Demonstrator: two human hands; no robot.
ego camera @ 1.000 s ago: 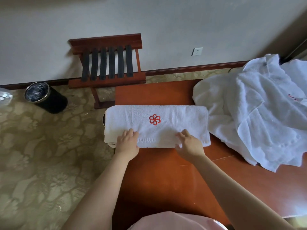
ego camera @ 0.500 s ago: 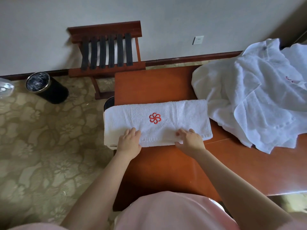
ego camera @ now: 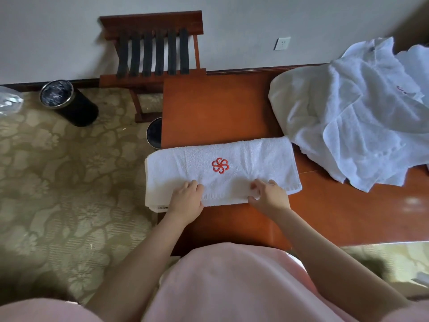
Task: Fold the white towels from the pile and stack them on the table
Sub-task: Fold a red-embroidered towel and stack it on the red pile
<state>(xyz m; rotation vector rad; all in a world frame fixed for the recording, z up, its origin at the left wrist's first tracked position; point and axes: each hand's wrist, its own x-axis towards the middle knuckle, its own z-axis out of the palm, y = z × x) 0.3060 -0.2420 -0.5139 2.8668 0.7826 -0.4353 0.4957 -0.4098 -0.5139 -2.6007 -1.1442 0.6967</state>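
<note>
A folded white towel (ego camera: 243, 156) with a red flower emblem lies across the left end of the wooden table (ego camera: 209, 105). It sits on more folded white layers whose edges show at its left end. My left hand (ego camera: 185, 198) grips the towel's near edge left of the middle. My right hand (ego camera: 267, 194) pinches the same edge further right, fingers curled and thumb below the hem. The loose pile of white towels (ego camera: 359, 112) is heaped on the table's far right, just past the folded towel's right corner.
A wooden luggage rack (ego camera: 153, 54) with black straps stands against the wall beyond the table. A black bin (ego camera: 69, 103) sits on the patterned carpet at the left. Another bin (ego camera: 154, 133) peeks out beside the table's left edge.
My right hand's fingers went from lying on the towel to curling round its near edge. Both hands stayed on that edge, and the view tilted further down.
</note>
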